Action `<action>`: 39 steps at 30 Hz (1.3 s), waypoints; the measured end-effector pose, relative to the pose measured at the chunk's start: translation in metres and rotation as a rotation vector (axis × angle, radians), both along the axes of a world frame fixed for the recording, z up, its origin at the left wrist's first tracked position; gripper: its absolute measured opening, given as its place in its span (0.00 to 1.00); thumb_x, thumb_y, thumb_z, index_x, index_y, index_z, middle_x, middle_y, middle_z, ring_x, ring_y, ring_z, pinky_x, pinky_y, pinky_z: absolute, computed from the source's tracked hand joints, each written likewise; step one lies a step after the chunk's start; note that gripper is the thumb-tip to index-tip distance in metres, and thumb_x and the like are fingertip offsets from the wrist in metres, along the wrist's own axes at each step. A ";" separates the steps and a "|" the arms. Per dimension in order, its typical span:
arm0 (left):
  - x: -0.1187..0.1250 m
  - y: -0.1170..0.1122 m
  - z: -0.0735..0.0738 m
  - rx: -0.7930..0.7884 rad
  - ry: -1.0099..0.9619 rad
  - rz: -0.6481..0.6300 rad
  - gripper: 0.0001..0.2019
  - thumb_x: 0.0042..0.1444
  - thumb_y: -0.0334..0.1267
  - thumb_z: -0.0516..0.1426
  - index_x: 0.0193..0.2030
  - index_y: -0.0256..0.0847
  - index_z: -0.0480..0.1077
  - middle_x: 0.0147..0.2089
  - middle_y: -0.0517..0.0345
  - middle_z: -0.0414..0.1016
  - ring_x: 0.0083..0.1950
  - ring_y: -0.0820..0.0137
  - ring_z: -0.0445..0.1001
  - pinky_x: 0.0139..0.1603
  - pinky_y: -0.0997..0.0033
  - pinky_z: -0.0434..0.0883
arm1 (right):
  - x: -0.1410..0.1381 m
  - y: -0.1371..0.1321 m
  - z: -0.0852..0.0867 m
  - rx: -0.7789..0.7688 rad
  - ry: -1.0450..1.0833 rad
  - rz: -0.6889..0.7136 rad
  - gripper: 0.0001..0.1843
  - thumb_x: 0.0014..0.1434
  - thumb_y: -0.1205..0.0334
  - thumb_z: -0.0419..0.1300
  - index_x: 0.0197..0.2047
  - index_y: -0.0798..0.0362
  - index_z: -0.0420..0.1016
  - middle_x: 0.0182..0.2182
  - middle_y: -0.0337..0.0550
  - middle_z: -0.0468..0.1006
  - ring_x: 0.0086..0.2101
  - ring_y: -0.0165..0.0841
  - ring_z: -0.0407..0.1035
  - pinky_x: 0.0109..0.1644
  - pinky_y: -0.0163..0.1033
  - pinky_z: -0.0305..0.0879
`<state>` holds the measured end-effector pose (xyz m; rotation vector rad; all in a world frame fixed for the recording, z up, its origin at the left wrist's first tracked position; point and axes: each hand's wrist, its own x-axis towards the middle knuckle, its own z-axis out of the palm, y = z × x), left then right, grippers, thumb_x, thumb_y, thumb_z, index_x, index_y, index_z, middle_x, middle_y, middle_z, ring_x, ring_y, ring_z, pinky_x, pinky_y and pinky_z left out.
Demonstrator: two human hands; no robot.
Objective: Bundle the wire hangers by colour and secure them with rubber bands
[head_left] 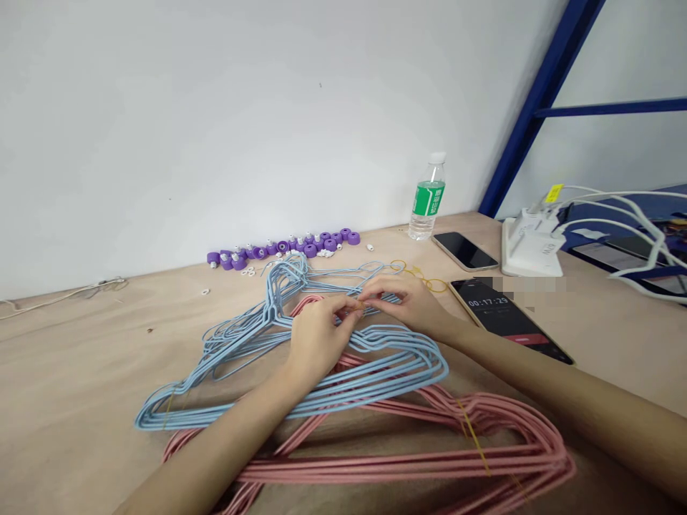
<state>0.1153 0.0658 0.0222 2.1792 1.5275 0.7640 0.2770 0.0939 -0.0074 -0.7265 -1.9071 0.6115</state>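
Observation:
A stack of blue wire hangers (343, 379) lies on the wooden table (80, 372), on top of a stack of pink wire hangers (429, 458). My left hand (316, 336) and my right hand (408, 304) meet over the blue stack, near the hanger necks. Both pinch a thin yellow rubber band (365, 306) stretched between their fingertips. A yellow band (475, 436) wraps the pink stack at the right. Another yellow band (169, 408) crosses the blue stack's left end.
Loose yellow rubber bands (424, 275) lie beyond my right hand. Purple wheels and white small parts (284, 248) line the wall. A water bottle (428, 197), two phones (464, 250) (507, 318), a white power strip (531, 247) with cables and a blue metal frame (537, 100) stand at the right.

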 end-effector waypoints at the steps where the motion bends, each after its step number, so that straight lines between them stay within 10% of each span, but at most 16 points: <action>1: 0.000 0.000 0.000 -0.002 -0.001 0.001 0.06 0.51 0.30 0.56 0.33 0.44 0.74 0.31 0.63 0.77 0.31 0.71 0.71 0.30 0.73 0.62 | 0.000 0.001 -0.001 0.011 -0.008 0.001 0.04 0.50 0.68 0.57 0.27 0.53 0.74 0.28 0.41 0.76 0.31 0.30 0.69 0.37 0.37 0.67; 18: 0.000 -0.002 0.000 0.016 -0.063 -0.055 0.09 0.51 0.27 0.54 0.31 0.45 0.73 0.33 0.65 0.78 0.33 0.71 0.73 0.34 0.73 0.65 | -0.008 -0.004 0.006 -0.636 0.325 0.212 0.11 0.44 0.58 0.62 0.28 0.54 0.66 0.22 0.33 0.67 0.25 0.24 0.63 0.33 0.33 0.61; 39: -0.001 0.000 -0.005 -0.014 -0.184 -0.054 0.04 0.48 0.29 0.59 0.30 0.41 0.74 0.29 0.62 0.77 0.29 0.72 0.73 0.31 0.75 0.66 | -0.009 -0.008 0.010 -0.948 0.270 0.344 0.16 0.42 0.59 0.64 0.32 0.54 0.63 0.22 0.30 0.69 0.23 0.22 0.63 0.27 0.28 0.56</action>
